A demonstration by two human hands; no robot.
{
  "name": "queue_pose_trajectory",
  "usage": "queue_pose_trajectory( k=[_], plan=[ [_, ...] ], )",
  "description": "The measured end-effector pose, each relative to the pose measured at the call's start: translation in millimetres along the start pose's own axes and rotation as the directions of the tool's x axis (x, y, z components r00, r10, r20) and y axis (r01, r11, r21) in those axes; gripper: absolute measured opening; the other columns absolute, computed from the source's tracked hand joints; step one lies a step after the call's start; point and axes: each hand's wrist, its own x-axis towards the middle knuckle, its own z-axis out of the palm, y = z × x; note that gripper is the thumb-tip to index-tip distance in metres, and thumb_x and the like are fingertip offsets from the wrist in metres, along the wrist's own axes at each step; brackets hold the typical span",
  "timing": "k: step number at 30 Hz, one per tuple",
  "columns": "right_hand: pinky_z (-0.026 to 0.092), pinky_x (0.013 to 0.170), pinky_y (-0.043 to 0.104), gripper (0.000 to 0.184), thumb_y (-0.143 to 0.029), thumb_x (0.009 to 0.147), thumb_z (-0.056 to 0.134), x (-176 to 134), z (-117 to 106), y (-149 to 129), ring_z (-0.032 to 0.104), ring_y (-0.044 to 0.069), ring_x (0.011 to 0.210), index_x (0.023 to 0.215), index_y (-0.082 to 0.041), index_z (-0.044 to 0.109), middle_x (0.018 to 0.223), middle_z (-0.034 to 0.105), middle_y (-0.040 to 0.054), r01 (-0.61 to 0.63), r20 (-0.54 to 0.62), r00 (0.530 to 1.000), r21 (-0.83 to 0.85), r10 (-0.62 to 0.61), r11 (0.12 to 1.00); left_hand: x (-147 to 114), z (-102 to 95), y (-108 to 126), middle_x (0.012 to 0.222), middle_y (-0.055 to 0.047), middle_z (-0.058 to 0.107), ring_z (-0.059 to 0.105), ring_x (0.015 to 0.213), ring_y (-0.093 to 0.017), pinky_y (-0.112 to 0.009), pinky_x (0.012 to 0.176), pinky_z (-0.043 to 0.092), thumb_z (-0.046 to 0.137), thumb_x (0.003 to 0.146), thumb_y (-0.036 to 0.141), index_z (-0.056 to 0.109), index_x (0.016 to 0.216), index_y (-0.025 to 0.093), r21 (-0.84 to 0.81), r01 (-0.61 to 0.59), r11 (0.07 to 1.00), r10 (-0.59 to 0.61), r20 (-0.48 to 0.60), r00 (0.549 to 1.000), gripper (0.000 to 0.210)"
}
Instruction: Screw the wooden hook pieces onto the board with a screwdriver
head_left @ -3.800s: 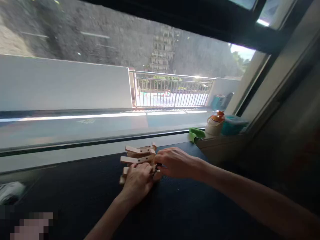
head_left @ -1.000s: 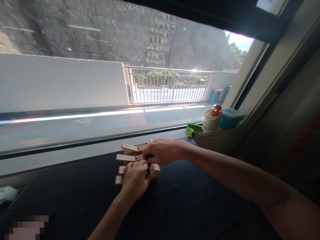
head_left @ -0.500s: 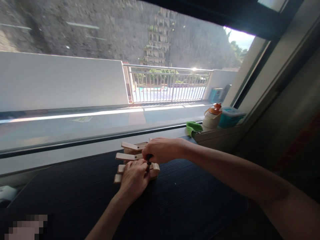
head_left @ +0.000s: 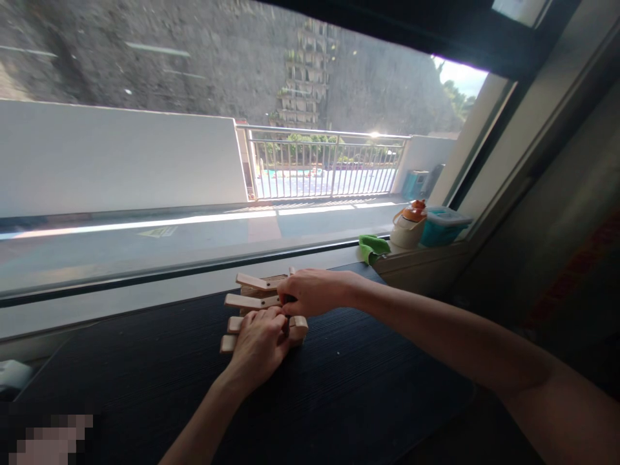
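A pale wooden assembly (head_left: 249, 301) with several bar-like pieces and small dark screw heads lies on the dark table (head_left: 339, 387). My left hand (head_left: 261, 336) is wrapped over its near side, with bar ends sticking out to the left and a rounded block to the right. My right hand (head_left: 310, 290) is closed in a pinch above the assembly's right part, close to my left fingertips. A small dark object (head_left: 289, 299) shows between its fingers; its kind is hidden. Both hands almost touch.
On the sill at the right are a green cloth (head_left: 372, 248), a cream bottle with an orange top (head_left: 409, 226) and a teal box with a pale lid (head_left: 443, 226). The window glass (head_left: 169, 168) rises behind the table. A white object (head_left: 14, 374) sits at the left edge.
My right hand has turned slightly at the wrist, and the dark object beneath its fingers shows less. My left hand stays on the wooden assembly. The view has shifted a little.
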Motion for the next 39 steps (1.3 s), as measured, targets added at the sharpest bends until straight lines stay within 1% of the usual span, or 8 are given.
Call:
queue_pose_trajectory(
  k=[6, 13, 20, 26, 28, 31, 36, 39],
  plan=[
    [0.034, 0.064, 0.025, 0.026, -0.015, 0.074, 0.056, 1, -10, -7, 0.058, 0.017, 0.081, 0.095, -0.02, 0.072, 0.09, 0.07, 0.0041, 0.059, 0.096, 0.994, -0.112, -0.049, 0.992, 0, -0.4, 1, 0.109, -0.006, 0.061, 0.053, 0.106, -0.024, -0.039, 0.089, 0.033, 0.05, 0.082, 0.033, 0.059, 0.092, 0.022, 0.023, -0.003, 1.0, 0.003, 0.006, 1.0, 0.018],
    [0.036, 0.066, 0.023, 0.026, -0.013, 0.08, 0.05, 0, -2, 3, 0.054, 0.013, 0.073, 0.097, -0.013, 0.07, 0.087, 0.068, 0.0052, 0.102, 0.09, 0.991, 0.019, -0.103, 0.995, -1, 0.5, 1, 0.104, -0.005, 0.061, 0.054, 0.101, -0.024, -0.039, 0.088, 0.033, 0.051, 0.081, 0.03, 0.058, 0.089, 0.021, 0.016, -0.012, 1.0, 0.012, -0.01, 1.0, 0.013],
    [0.037, 0.066, 0.021, 0.027, -0.015, 0.079, 0.052, 0, 2, 11, 0.052, 0.012, 0.072, 0.1, -0.012, 0.068, 0.085, 0.067, 0.0044, 0.059, 0.077, 0.995, 0.094, -0.067, 0.994, -1, 1.3, 0, 0.106, -0.005, 0.06, 0.053, 0.102, -0.023, -0.038, 0.087, 0.034, 0.051, 0.081, 0.025, 0.057, 0.089, 0.021, 0.011, -0.026, 1.0, 0.026, -0.002, 1.0, 0.011],
    [0.036, 0.059, 0.02, 0.026, -0.021, 0.08, 0.051, 2, 7, 23, 0.053, 0.01, 0.067, 0.096, -0.012, 0.069, 0.078, 0.066, 0.0032, -0.026, 0.091, 0.996, 0.174, 0.01, 0.984, 0, 1.2, 0, 0.104, -0.004, 0.06, 0.053, 0.101, -0.022, -0.037, 0.088, 0.034, 0.053, 0.081, 0.029, 0.058, 0.09, 0.022, 0.003, -0.022, 1.0, 0.022, 0.031, 0.999, 0.012],
    [0.035, 0.058, 0.021, 0.027, -0.026, 0.081, 0.05, 0, 6, 20, 0.054, 0.011, 0.066, 0.095, -0.014, 0.069, 0.079, 0.067, 0.0037, -0.064, 0.079, 0.995, 0.137, 0.054, 0.988, 1, 0.5, 0, 0.104, -0.004, 0.06, 0.053, 0.102, -0.022, -0.038, 0.088, 0.034, 0.052, 0.081, 0.029, 0.058, 0.089, 0.022, 0.01, -0.014, 1.0, 0.014, 0.039, 0.999, 0.012],
    [0.033, 0.058, 0.025, 0.026, -0.03, 0.082, 0.05, -5, 1, 8, 0.058, 0.016, 0.074, 0.097, -0.019, 0.069, 0.087, 0.069, 0.0053, -0.08, 0.028, 0.996, -0.026, 0.081, 0.996, 1, -0.5, 1, 0.105, -0.004, 0.06, 0.054, 0.101, -0.023, -0.039, 0.087, 0.034, 0.051, 0.082, 0.03, 0.058, 0.089, 0.023, 0.017, -0.009, 1.0, 0.008, 0.043, 0.999, 0.012],
    [0.033, 0.059, 0.026, 0.023, -0.012, 0.079, 0.052, -4, -5, -10, 0.061, 0.019, 0.084, 0.094, -0.018, 0.069, 0.095, 0.069, 0.0061, 0.049, 0.091, 0.995, -0.193, -0.031, 0.98, 1, 0.0, 1, 0.107, -0.006, 0.06, 0.053, 0.101, -0.023, -0.038, 0.087, 0.034, 0.05, 0.082, 0.031, 0.058, 0.091, 0.022, 0.005, -0.006, 1.0, 0.006, 0.028, 1.0, 0.015],
    [0.033, 0.06, 0.027, 0.02, -0.013, 0.084, 0.05, 1, -3, -13, 0.061, 0.02, 0.086, 0.09, -0.015, 0.068, 0.097, 0.069, 0.0074, 0.08, 0.101, 0.993, -0.203, -0.061, 0.976, 2, 0.8, 0, 0.107, -0.006, 0.06, 0.053, 0.101, -0.023, -0.038, 0.088, 0.034, 0.049, 0.082, 0.029, 0.059, 0.09, 0.021, 0.006, -0.002, 1.0, 0.001, 0.034, 0.999, 0.015]
  ],
)
